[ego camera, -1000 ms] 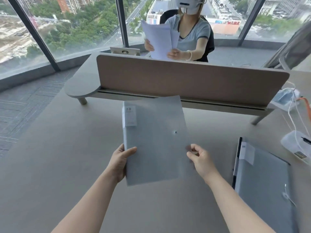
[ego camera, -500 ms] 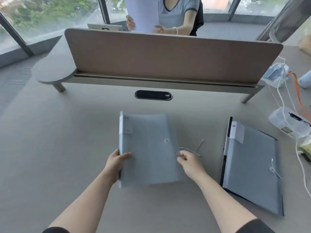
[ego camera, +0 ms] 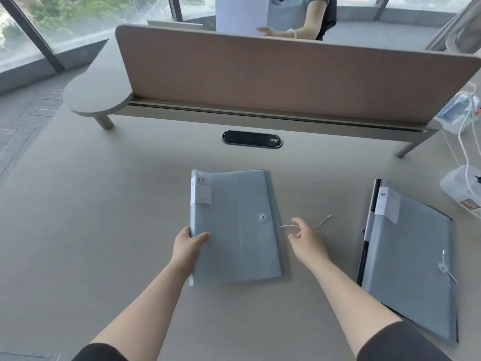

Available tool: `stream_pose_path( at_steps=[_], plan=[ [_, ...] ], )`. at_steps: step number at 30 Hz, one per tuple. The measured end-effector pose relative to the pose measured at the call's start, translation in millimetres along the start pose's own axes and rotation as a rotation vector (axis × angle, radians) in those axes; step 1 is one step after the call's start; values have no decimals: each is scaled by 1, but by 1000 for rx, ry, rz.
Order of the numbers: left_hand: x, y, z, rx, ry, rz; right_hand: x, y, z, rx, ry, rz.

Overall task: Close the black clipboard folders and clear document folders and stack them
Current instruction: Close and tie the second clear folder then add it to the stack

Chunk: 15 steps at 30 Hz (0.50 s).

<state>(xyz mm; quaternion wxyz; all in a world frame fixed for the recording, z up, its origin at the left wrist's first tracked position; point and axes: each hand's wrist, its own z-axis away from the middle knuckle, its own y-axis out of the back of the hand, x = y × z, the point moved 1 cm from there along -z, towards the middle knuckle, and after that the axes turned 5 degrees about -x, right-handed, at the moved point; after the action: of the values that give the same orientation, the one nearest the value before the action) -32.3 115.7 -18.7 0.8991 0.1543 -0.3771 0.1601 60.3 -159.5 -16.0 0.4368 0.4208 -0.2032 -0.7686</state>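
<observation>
A clear grey-blue document folder lies flat on the desk in front of me, flap folded over, with a round button near its right edge and a white label at the top left. My left hand grips its left edge, thumb on top. My right hand is just right of the folder, fingers pinching its thin elastic string, whose loose end lies on the desk. To the right lies a second clear folder stacked on a black clipboard folder, of which only the left edge shows.
A brown divider panel on a raised shelf crosses the desk behind a black cable port. Clear plastic boxes and white cables sit at the right edge. A person across the desk holds white paper.
The clear folder has come down from in front of me and now lies flat on the desk. My right hand has left its edge and taken the string.
</observation>
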Motion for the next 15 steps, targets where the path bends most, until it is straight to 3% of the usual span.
stream_pose_path(
  at_steps=[10,15],
  plan=[
    [5,-3,3,139,-85,-356,-6,-2,-8,106,-62,303],
    [7,-8,-3,257,-176,-819,-13,3,-7,89,-44,303]
  ],
)
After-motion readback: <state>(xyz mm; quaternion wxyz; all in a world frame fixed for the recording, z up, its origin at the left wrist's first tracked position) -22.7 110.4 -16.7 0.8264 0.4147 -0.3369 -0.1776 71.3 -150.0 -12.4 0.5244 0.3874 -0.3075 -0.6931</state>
